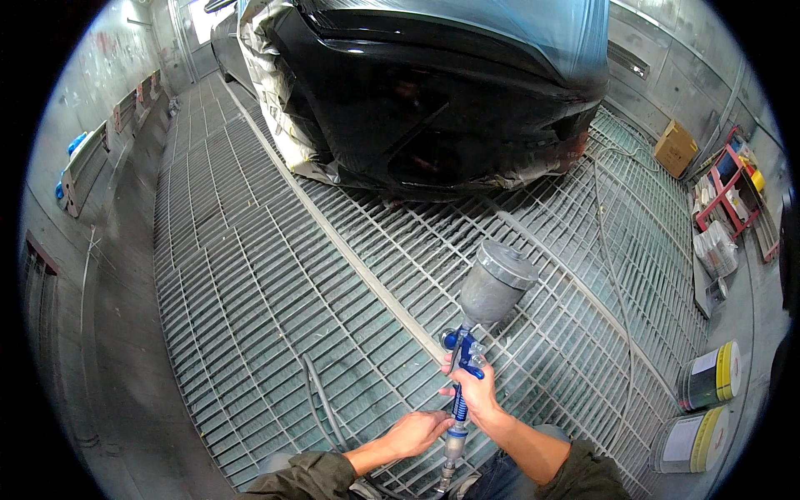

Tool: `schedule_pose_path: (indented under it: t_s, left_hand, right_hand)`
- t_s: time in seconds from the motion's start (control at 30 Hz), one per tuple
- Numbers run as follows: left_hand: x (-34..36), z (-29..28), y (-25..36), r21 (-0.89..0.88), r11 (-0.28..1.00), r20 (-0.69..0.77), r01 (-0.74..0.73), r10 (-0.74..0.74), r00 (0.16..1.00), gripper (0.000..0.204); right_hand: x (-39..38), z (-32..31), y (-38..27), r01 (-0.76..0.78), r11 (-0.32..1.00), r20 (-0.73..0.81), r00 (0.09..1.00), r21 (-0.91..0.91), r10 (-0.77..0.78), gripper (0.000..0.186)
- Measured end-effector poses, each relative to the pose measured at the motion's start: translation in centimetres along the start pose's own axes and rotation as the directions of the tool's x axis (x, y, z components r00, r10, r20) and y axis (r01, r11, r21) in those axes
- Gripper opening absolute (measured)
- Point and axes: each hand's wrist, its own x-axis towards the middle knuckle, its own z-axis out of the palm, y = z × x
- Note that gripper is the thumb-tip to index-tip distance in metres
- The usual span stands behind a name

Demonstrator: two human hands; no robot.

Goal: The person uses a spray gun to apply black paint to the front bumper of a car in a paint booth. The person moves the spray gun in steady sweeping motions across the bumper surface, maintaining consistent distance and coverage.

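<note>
- In the head view, I have the gravity-feed spray gun [468, 358] at lower centre, its cup [497, 287] uppermost, below the black bumper [417, 125] at upper centre.
- The right hand [478, 393] is clamped around the handle; the left hand [420, 433] curls its fingers at the inline fitting [455, 443] beneath. I can't tell whether they pinch it.
- I judge that a loose lid could leak if the gun tips, and the grey hose [324, 406], lower left of centre, could snag underfoot and jerk it.
- The cup is lidded; I can't see its contents.
- Two yellow-rimmed pails [688, 440] sit at lower right, contents also hidden.
</note>
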Motion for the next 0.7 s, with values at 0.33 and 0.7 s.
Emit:
schedule_pose_path:
  t_s: [0.33,0.7]
  left_hand:
    - [0.05,-0.23,0.04,0.006,0.999,0.031,0.034,-0.034,0.999,0.032]
    - [-0.09,-0.22,0.01,0.025,0.998,0.045,0.052,-0.053,0.998,0.032]
  right_hand:
    - [0.08,0.06,0.01,0.006,1.000,0.014,1.000,-0.005,-0.006,0.037]
    - [0.14,0.10,0.17,-0.016,1.000,0.018,1.000,-0.007,0.016,0.038]
